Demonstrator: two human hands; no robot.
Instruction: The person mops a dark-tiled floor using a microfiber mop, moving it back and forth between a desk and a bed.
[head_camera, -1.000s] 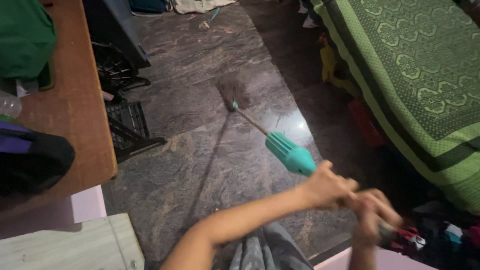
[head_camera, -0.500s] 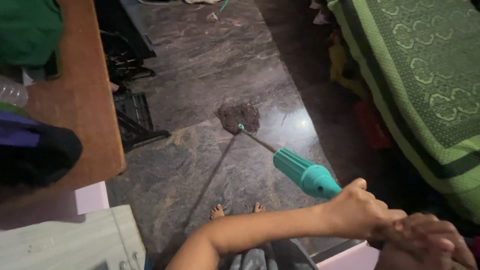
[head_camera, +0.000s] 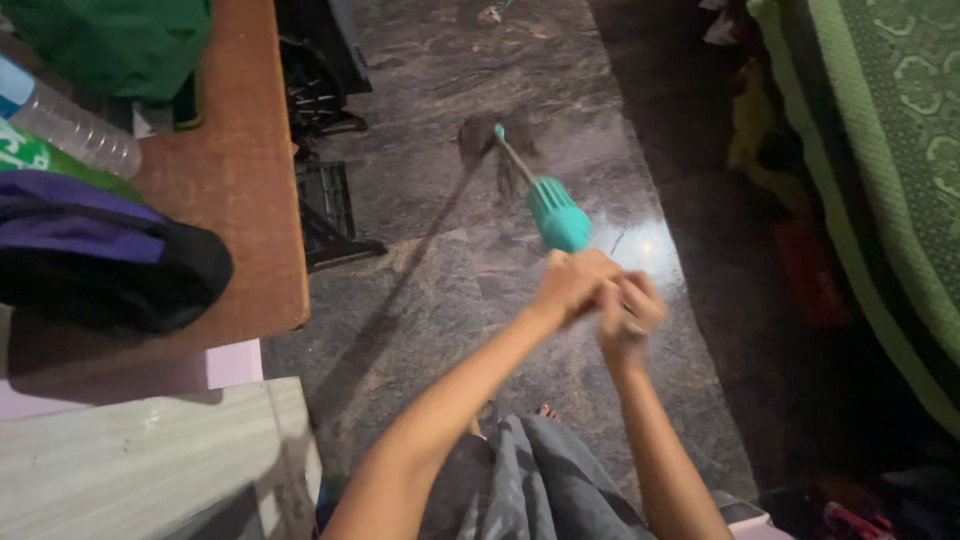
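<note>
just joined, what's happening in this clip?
A person stands on a dark stone floor and holds a broom by its teal grip. Both hands, the left hand and the right hand, are closed around the handle close together. The brush end rests on the floor ahead of them. A wooden table with a plastic bottle and a dark bag is at the left, a bed with a green cover at the right.

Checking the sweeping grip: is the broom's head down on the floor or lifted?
Cannot tell: the broom slants from both hands down toward the dark stone floor, but its bristle end is blurred.
</note>
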